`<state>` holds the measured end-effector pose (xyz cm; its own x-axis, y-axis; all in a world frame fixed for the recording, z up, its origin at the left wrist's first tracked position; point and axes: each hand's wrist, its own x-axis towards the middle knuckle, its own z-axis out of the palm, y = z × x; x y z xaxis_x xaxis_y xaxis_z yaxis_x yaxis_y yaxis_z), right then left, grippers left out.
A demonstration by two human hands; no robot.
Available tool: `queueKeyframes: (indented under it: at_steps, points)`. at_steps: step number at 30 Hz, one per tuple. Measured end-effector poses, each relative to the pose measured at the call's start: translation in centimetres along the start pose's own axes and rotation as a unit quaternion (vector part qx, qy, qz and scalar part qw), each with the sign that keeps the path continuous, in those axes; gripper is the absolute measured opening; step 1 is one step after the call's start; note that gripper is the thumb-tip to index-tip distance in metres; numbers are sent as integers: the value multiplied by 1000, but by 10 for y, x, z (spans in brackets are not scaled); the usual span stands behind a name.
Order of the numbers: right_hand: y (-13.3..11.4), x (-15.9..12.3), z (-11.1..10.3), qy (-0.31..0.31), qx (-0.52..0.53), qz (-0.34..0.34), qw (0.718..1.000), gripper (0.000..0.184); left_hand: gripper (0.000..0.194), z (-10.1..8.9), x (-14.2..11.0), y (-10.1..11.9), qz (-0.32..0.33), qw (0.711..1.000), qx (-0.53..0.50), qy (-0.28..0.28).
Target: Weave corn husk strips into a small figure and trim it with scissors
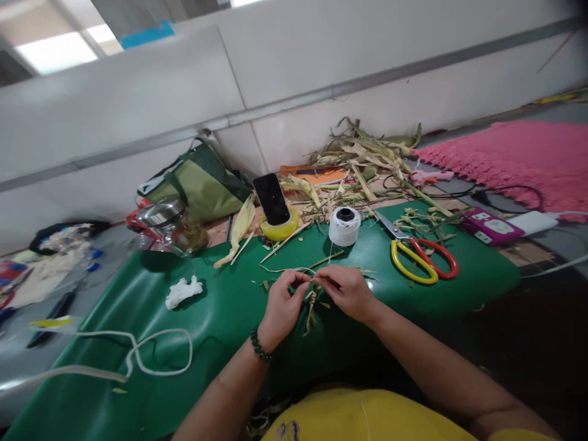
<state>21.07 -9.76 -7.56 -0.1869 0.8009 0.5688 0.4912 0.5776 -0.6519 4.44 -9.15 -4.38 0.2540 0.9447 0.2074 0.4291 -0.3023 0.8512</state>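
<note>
My left hand and my right hand meet over the front of the green mat, fingertips nearly touching. Both pinch a small piece of dried corn husk, a twisted bit of which hangs below the fingers. Its upper end is hidden between my fingertips. Just beyond stands a spool of white thread, with a strand running down toward my right hand. To the right lie scissors with one yellow and one red handle, blades apart.
A black phone leans on a yellow tape roll. Dried husks are heaped at the back. A glass jar, a green bag, crumpled white tissue and a white cable are left. Pink fringed cloth lies right.
</note>
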Motion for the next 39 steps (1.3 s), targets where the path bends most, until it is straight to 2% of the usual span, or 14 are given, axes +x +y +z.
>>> queueKeyframes:
  at_steps: [4, 6, 8, 11, 14, 17, 20, 23, 28, 33, 39]
  points:
    - [-4, 0, 0, 1, -36, -31, 999, 22, 17, -2, 0, -1, -48, 996, -48, -62]
    - [-5, 0, 0, -3, -35, -48, 998, 22, 19, -1, -1, -1, -57, 994, -59, -72]
    - [-5, 0, 1, -8, -51, -76, 996, 22, 17, 0, -2, -1, -39, 998, -35, -35]
    - [-6, -3, 2, -15, -140, -132, 981, 25, 14, 5, -4, -3, 10, 999, 38, 34]
    - [-8, -4, 3, -37, -209, -152, 965, 30, 17, 8, -8, -7, 41, 995, 81, 52]
    - [-8, -5, 4, -41, -187, -127, 973, 30, 19, 8, -12, -8, 46, 992, 106, 50]
    - [-7, -4, 5, -32, -141, -116, 983, 25, 7, 5, -16, -7, 64, 990, 115, 48]
    - [-6, -5, 4, -33, -121, -121, 985, 24, 22, 2, -20, -6, 110, 984, 129, 62]
    - [-5, -7, 3, -24, -142, -147, 979, 24, 11, 5, -21, -9, 165, 963, 195, 84]
    - [-6, -7, 4, -30, -157, -171, 972, 25, 16, 6, -25, -11, 160, 960, 205, 102]
    - [-5, -5, 3, -36, -108, -144, 983, 20, 16, 1, -29, -7, 128, 978, 142, 81]
